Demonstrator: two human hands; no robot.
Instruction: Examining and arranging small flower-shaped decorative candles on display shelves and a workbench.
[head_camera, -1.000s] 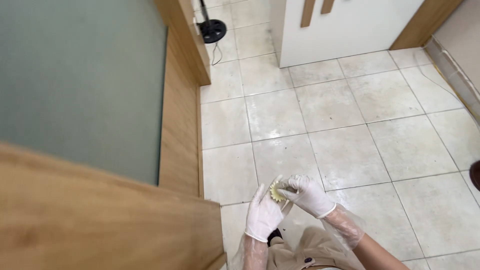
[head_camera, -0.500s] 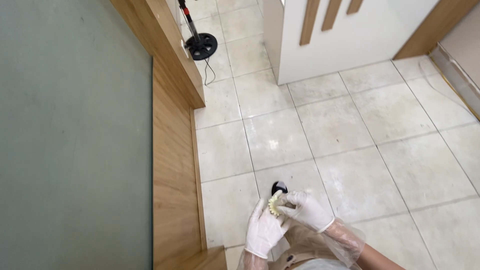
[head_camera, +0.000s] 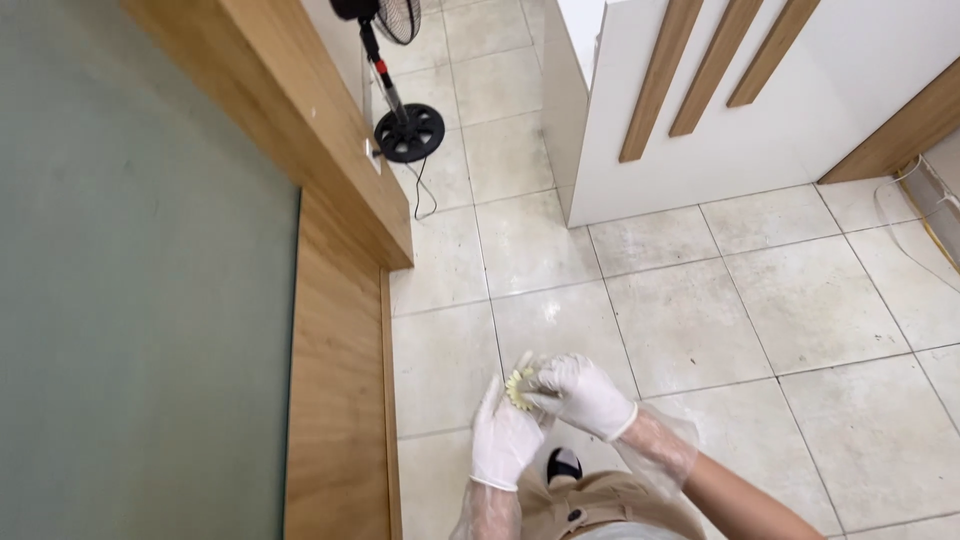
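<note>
Both hands (head_camera: 540, 415) pinch yellow toothed piece (head_camera: 520, 387)

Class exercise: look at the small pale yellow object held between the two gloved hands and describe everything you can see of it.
The pale yellow object is small, with a toothed or scalloped edge, like a ruffled disc; its material is unclear. It is held above the tiled floor, in front of the person's body. The right hand pinches it from the right, while the left hand supports it from below. Both hands wear white gloves. Most of it is hidden by fingers.
</note>
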